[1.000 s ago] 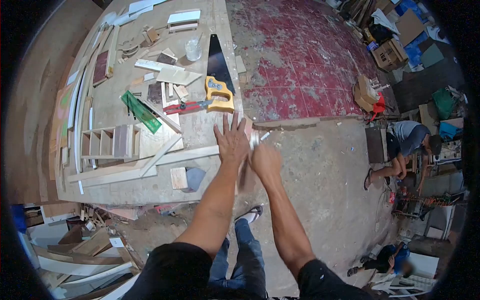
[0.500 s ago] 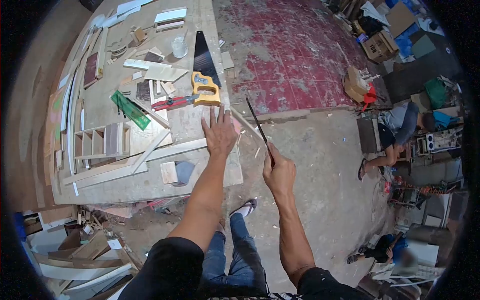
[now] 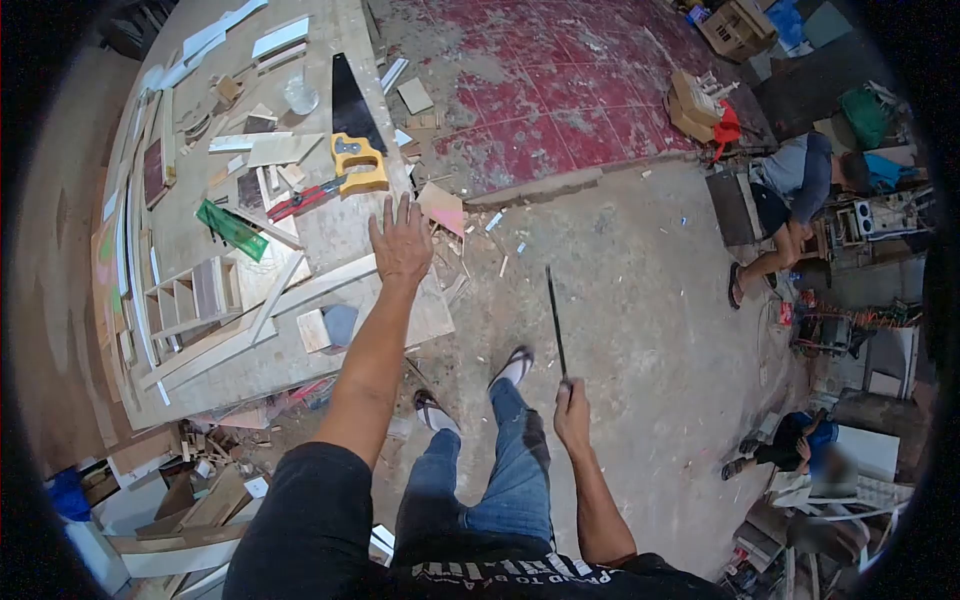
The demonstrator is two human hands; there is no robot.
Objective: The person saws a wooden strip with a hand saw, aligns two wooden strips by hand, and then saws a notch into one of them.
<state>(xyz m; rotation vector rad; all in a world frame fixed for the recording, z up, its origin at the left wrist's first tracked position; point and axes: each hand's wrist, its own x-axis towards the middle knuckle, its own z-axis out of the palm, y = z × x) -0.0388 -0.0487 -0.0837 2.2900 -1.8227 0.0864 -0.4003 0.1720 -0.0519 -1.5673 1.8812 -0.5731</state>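
Note:
My left hand [image 3: 402, 240] lies flat near the workbench's right edge, fingers spread, holding nothing. Close above its fingertips is a handsaw [image 3: 358, 160] with a yellow handle and dark blade. A red-handled tool [image 3: 300, 202] lies against the saw handle. Out over the floor, my right hand [image 3: 573, 415] is closed around one end of a long, thin dark bar [image 3: 556, 325]; its exact kind cannot be made out. On the bench lie a green packet [image 3: 232, 230], a small compartmented wooden rack [image 3: 195, 297], a wooden block [image 3: 328, 328] and a clear jar [image 3: 300, 97].
The workbench [image 3: 230, 365] carries many wood strips and offcuts. Scraps litter the concrete floor [image 3: 620, 300] beside a red-painted raised floor [image 3: 560, 110]. Two people sit at the right among tools and boxes. A wood scrap pile [image 3: 200, 505] stands at lower left.
My right hand has come down, closer to my body, and the bar now points more upright in view. The view has shifted, and my left hand stays on the bench.

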